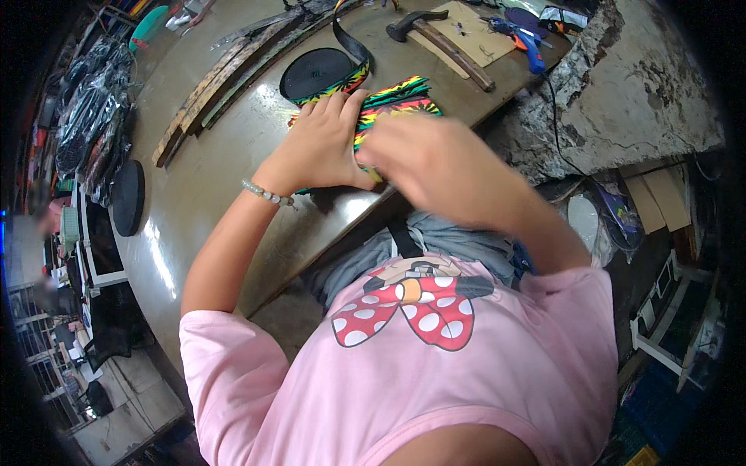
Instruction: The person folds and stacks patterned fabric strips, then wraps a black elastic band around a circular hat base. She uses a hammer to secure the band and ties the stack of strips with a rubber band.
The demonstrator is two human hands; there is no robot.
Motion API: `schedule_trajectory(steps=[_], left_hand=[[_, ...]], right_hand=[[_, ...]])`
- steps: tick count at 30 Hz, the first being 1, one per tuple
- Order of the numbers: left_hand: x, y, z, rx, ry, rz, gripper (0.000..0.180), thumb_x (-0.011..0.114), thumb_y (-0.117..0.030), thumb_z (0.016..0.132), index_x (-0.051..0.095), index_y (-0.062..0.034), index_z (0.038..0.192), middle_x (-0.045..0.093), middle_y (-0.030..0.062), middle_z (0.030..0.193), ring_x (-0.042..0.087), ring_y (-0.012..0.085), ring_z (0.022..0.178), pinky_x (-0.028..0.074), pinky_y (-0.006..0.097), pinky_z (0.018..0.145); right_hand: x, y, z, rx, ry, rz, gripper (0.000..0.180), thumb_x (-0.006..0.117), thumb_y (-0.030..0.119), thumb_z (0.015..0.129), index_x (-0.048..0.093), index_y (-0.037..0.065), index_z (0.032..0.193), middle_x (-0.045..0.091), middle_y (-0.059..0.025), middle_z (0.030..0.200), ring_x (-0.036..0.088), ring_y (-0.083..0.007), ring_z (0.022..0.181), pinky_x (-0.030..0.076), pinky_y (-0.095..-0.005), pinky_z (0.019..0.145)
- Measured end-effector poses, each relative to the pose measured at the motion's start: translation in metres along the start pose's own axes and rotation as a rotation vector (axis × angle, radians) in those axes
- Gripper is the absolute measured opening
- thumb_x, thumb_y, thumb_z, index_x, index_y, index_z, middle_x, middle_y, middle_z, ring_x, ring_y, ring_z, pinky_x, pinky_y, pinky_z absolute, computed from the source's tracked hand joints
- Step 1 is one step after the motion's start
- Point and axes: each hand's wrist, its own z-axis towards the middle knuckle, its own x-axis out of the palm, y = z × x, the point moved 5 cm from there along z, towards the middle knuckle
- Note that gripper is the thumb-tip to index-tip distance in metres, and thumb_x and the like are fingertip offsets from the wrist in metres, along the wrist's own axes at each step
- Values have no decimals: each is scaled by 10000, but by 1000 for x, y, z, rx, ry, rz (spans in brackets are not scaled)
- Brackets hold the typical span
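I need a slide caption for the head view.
Left hand on colourful patterned fabric, blurred right hand close by, hammer lying beyond.

I wear this view on my head: the left of two side-by-side fisheye cameras, looking down, upright, so its left is my left. My shirt (pixel 420 380), close below the lens, fills the lower middle; my left hand (pixel 322 144) and right hand (pixel 435 159) sit farther off, in the upper middle, over the table (pixel 183 194). Straight edges curve toward a dark, round rim.
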Motion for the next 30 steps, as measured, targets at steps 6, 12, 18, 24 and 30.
schedule_trajectory(steps=[6,12,18,24,30], left_hand=[[4,1,-1,-36,142,7,1031,787,-533,521,423,92,1255,494,230,1181,471,396,1144,368,429,994],[-12,17,10,22,367,-446,876,777,-463,707,389,28,1321,495,215,1271,495,300,1178,387,383,1001],[-21,38,16,-190,244,-477,289,599,-156,901,605,19,1132,673,188,951,646,261,836,491,346,770],[-30,22,13,-95,-90,-304,152,601,-113,848,648,27,881,633,207,849,622,376,800,501,426,710],[-32,-6,-13,-295,-203,-140,116,601,-85,838,640,-16,923,595,154,883,606,355,808,499,431,694]], right_hand=[[35,-78,28,591,252,557,206,520,191,941,574,-7,927,600,-192,787,629,-330,779,506,-378,724],[44,-81,25,430,90,401,249,474,196,984,532,-41,933,583,-113,767,627,-140,598,531,-279,552],[43,-81,25,425,57,354,251,523,200,936,554,-37,857,593,-224,821,593,-397,801,461,-452,718],[43,-79,26,405,47,308,268,536,210,962,574,-41,874,585,-96,734,620,-126,570,475,-267,527],[41,-82,26,558,90,391,285,550,232,923,608,-39,856,630,-234,776,630,-378,767,486,-438,697]])
